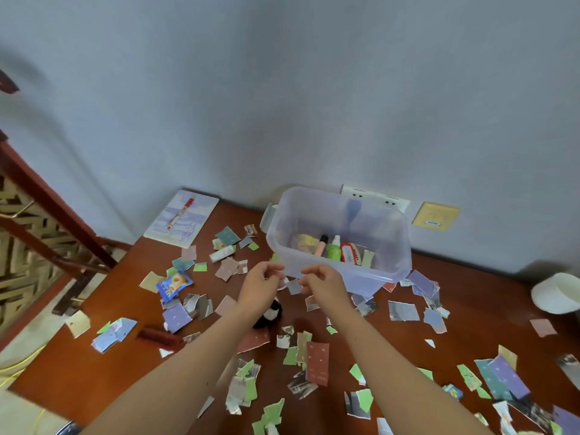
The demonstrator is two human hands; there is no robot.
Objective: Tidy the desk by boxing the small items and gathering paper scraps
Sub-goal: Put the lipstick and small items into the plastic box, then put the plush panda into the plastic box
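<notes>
Paper scraps [272, 412] ring the left hand [260, 285] and right hand [321, 285], loosely curled and empty, before the box [317, 215].

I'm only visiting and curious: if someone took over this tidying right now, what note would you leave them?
Left hand and right hand: fingers curled at the near rim of the box; grip unclear.
Done: pink tube, green bottle and a red item lie in the box.
To do: white tube, snack packet, red comb and many scraps lie on the desk.
</notes>
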